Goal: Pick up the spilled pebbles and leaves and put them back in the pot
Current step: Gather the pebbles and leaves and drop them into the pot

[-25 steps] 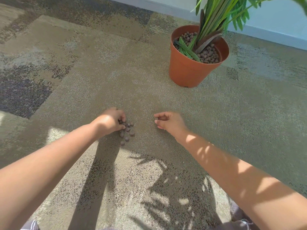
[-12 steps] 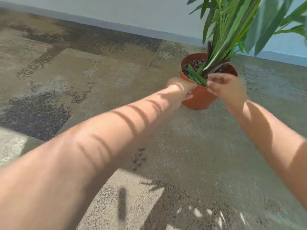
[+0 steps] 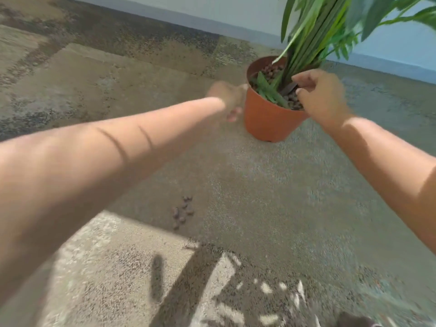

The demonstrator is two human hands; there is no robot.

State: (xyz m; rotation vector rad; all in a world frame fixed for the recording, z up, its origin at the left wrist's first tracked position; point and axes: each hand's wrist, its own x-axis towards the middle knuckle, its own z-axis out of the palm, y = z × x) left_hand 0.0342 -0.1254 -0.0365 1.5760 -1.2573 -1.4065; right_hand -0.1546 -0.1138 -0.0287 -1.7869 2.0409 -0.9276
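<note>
Both hands are up at the round orange plastic pot (image 3: 266, 121), so this looks like the drop-off step – putting a load back in. The right hand (image 3: 323, 97) is over the near side of the pot's rim, with its fingers (image 3: 300, 79) curled down over the brown pebbles and green leaf bits inside. I cannot tell if it has anything pinched, because the palm faces away. The left hand (image 3: 227, 97) is blurry and sits just beside the pot's left wall, low down, with the fingers bent loosely; I cannot tell if it has hold of anything or touches the pot. The job is not done yet. A small bunch of little brown clay pebbles (image 3: 182, 212) lies on the speckled tan carpet floor (image 3: 271, 197), well apart from the pot and closer to the person. I see no loose leaves on the floor. The next move, I think, is to let go over the pot and reach back for that bunch – they are small and round, so pinching or scooping a few at a time would help. The tall green plant leaves (image 3: 313, 27) hang over the pot and may brush the right hand. Nothing else lies on the floor between the pot and the pebbles. A pale wall with a grey strip along its bottom (image 3: 165, 10) stands behind.
</note>
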